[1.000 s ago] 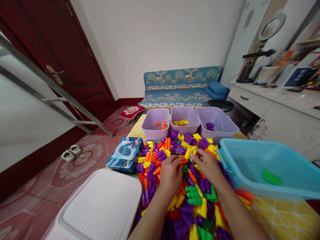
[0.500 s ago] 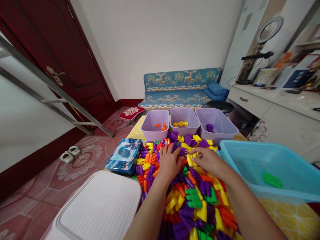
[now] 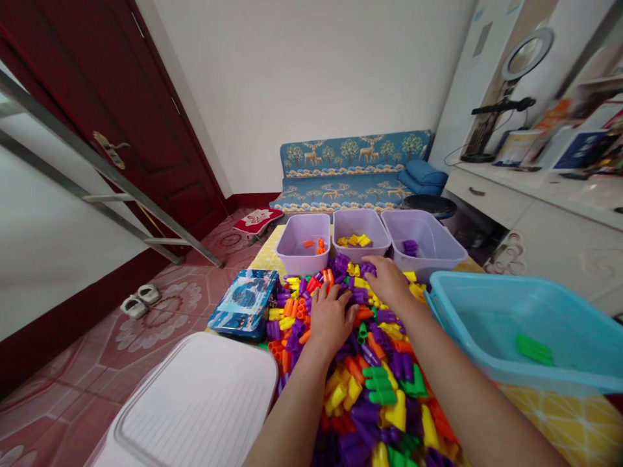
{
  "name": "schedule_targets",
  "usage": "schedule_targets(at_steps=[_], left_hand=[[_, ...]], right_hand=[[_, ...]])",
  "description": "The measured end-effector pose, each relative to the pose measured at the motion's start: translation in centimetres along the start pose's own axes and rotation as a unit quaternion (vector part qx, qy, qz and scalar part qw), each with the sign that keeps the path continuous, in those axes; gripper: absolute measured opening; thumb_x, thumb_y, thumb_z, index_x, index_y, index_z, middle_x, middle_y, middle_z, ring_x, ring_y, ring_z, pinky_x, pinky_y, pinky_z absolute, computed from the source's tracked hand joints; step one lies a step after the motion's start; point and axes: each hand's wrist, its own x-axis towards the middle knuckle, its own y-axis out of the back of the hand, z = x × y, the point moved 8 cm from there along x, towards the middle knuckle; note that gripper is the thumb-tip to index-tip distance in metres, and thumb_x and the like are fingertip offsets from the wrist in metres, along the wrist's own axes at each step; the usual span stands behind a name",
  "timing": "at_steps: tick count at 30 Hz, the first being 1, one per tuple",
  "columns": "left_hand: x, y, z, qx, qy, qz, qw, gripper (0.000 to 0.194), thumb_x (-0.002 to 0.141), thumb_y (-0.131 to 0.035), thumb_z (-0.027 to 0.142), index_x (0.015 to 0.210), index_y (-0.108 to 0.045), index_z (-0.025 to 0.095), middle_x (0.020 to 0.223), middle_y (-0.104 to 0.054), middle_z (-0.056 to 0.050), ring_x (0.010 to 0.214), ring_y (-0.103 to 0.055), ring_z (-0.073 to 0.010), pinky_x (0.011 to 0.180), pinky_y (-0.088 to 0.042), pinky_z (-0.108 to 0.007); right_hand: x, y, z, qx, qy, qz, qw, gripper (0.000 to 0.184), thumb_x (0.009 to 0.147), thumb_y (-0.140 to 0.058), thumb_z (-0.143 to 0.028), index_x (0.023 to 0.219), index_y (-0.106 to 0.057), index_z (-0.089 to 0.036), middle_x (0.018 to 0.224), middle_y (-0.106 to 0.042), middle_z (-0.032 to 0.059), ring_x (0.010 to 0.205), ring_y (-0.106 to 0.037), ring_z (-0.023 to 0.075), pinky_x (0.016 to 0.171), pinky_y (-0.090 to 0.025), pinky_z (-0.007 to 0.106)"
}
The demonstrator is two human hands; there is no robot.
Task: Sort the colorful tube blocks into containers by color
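Note:
A big heap of plastic tube pieces [image 3: 370, 383] in purple, yellow, orange and green covers the yellow table. My left hand [image 3: 329, 316] lies on the heap with its fingers spread flat over purple and orange pieces. My right hand [image 3: 388, 279] reaches further back, its fingers curled down onto pieces at the far edge of the heap; what they hold, if anything, is hidden. Behind the heap stand three lilac bins: the left bin [image 3: 302, 248] holds orange pieces, the middle bin [image 3: 361, 228] yellow ones, the right bin [image 3: 428, 245] purple ones.
A light blue tub [image 3: 491, 311] with green pieces stands at the right. A white lid [image 3: 195, 402] lies at the near left, a blue box [image 3: 246, 299] beyond it. A ladder, a dark red door, slippers, a blue sofa and a white counter surround the table.
My right hand has moved away from me to the far edge of the heap, toward the bins. My left hand opened out and slid slightly forward on the pieces.

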Motion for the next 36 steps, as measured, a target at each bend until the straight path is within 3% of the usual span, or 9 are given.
schedule_targets(at_steps=[6, 10, 15, 23, 29, 36], left_hand=[[0.0, -0.1, 0.0, 0.009, 0.007, -0.012, 1.0, 0.03, 0.089, -0.055, 0.038, 0.114, -0.066, 0.027, 0.123, -0.06, -0.007, 0.128, -0.041, -0.0323, 0.108, -0.032, -0.055], [0.0, 0.0, -0.1, 0.014, 0.018, -0.024, 0.999, 0.029, 0.089, -0.053, 0.04, 0.113, -0.065, 0.028, 0.12, -0.061, -0.004, 0.127, -0.041, -0.0291, 0.11, -0.03, -0.051], [0.0, 0.1, -0.1, 0.009, 0.014, -0.029, 0.999, 0.026, 0.084, -0.062, 0.037, 0.107, -0.066, 0.027, 0.118, -0.06, -0.004, 0.125, -0.042, -0.0284, 0.109, -0.031, -0.049], [-0.6, 0.1, 0.2, -0.003, -0.02, -0.042, 0.999, 0.035, 0.084, -0.062, 0.038, 0.12, -0.063, 0.037, 0.128, -0.056, -0.003, 0.13, -0.039, -0.0299, 0.111, -0.029, -0.052], [-0.7, 0.2, 0.2, -0.01, -0.012, -0.045, 0.999, 0.023, 0.083, -0.065, 0.034, 0.105, -0.069, 0.027, 0.128, -0.057, -0.005, 0.132, -0.038, -0.0315, 0.111, -0.03, -0.052], [-0.4, 0.5, 0.6, -0.049, -0.02, -0.018, 0.998, 0.022, 0.093, -0.049, 0.025, 0.089, -0.069, 0.018, 0.123, -0.06, -0.007, 0.124, -0.045, -0.0276, 0.105, -0.039, -0.048]], right_hand=[[-0.6, -2.7, 0.7, -0.063, 0.014, -0.081, 0.995, 0.053, 0.075, -0.049, 0.001, 0.125, -0.061, -0.014, 0.131, -0.058, 0.0176, 0.121, -0.052, 0.0301, 0.102, -0.039, 0.042], [-1.6, -3.0, 0.8, -0.072, 0.012, -0.12, 0.99, 0.042, 0.074, -0.054, -0.005, 0.112, -0.068, -0.016, 0.115, -0.066, 0.0154, 0.11, -0.059, 0.029, 0.094, -0.043, 0.038], [-3.7, -3.1, 0.4, -0.027, 0.029, -0.168, 0.985, 0.025, 0.076, -0.055, -0.013, 0.092, -0.071, -0.023, 0.096, -0.072, 0.0042, 0.094, -0.066, 0.02, 0.084, -0.046, 0.028], [-6.6, -2.0, 1.4, 0.114, 0.011, -0.137, 0.984, 0.027, 0.08, -0.055, -0.019, 0.102, -0.07, -0.018, 0.102, -0.071, 0.0093, 0.094, -0.065, 0.022, 0.086, -0.048, 0.034], [-7.4, -1.8, 1.6, 0.169, 0.001, -0.117, 0.979, 0.028, 0.081, -0.055, -0.023, 0.105, -0.069, -0.017, 0.109, -0.07, 0.0097, 0.104, -0.064, 0.0234, 0.096, -0.046, 0.039], [-8.0, -1.9, 1.3, 0.204, 0.007, -0.097, 0.974, 0.033, 0.08, -0.057, -0.025, 0.111, -0.068, -0.018, 0.117, -0.067, 0.0104, 0.111, -0.06, 0.0235, 0.101, -0.043, 0.041]])
